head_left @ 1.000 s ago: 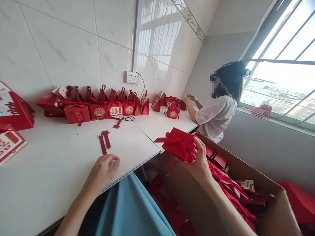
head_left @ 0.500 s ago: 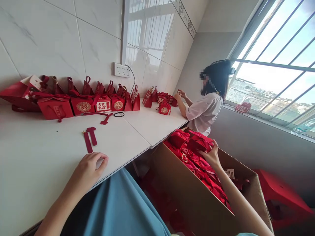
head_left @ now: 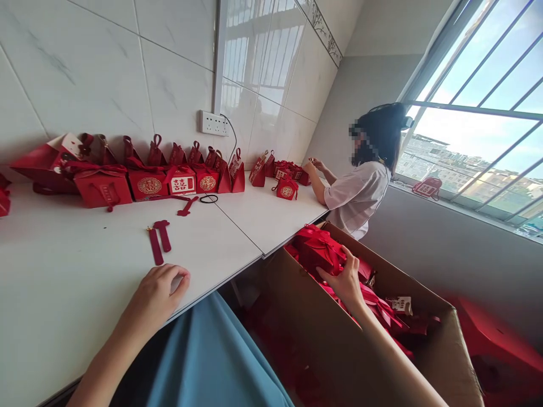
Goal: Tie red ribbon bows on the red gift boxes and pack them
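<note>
My left hand [head_left: 163,294] rests on the table's front edge with its fingers curled in toward the thumb, and nothing shows in it. Just beyond it lie two dark red strap-like strips [head_left: 155,246] [head_left: 163,234]. Inside the open cardboard carton [head_left: 322,322], my right hand [head_left: 348,280] has thumb and fingers around the near right side of a red gift box [head_left: 316,254] with a ribbon bow. That box sits at the carton's far left corner. More red ribboned boxes [head_left: 377,308] fill the carton around my wrist, partly hidden by my arm.
A row of red gift boxes [head_left: 148,185] stands along the tiled wall on the white table [head_left: 106,294]. A black ring [head_left: 208,199] and another red strip [head_left: 187,207] lie before it. Another person [head_left: 360,181] handles something small at the far end. A red stool [head_left: 496,339] stands right of the carton.
My right hand has moved left and toward me within the carton, and the red gift box there now sits farther left. My left hand keeps its place on the table edge.
</note>
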A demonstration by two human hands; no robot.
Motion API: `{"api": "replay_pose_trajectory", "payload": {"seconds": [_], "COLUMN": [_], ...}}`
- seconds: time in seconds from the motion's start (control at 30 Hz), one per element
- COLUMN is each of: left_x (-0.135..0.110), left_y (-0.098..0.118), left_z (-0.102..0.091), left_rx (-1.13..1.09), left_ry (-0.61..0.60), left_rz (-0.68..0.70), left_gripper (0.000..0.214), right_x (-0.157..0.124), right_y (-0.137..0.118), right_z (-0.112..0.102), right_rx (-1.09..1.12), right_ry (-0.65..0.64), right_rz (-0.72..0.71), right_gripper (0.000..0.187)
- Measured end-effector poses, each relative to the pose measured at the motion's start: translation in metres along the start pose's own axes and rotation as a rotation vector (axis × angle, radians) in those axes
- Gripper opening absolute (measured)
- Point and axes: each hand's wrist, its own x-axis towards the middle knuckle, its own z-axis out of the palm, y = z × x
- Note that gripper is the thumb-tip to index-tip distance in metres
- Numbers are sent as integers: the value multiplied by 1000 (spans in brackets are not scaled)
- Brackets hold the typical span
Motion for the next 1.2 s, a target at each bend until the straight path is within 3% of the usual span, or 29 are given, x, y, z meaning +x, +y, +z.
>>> {"api": "replay_pose_trajectory", "payload": {"seconds": [0.23, 0.43, 0.6, 0.87, 1.1, 1.2], "left_x": [-1, -1, -1, -1, -3, -4], "left_y": [-5, -5, -7, -6, -7, -7], "left_z": [5, 6, 8, 8, 10, 10], "left_rx": [7, 6, 18, 10, 34, 41], "left_ry": [20, 41, 40, 19, 36, 50], "left_rz": [18, 30, 39, 24, 72, 81], "left_gripper": [23, 24, 24, 24, 21, 20], "right_x": [15, 13, 15, 15, 15, 14], "right_y": [16, 28, 26, 24, 13, 12], "right_z": [45, 69, 72, 67, 66, 60], "right_rx": [4, 49, 80, 52, 88, 297], "right_ry": [-104, -128, -138, -245, -210, -69], "right_rz": [-63, 46, 66, 78, 105, 172], "right_gripper": [87, 85, 94, 86, 85, 82]}}
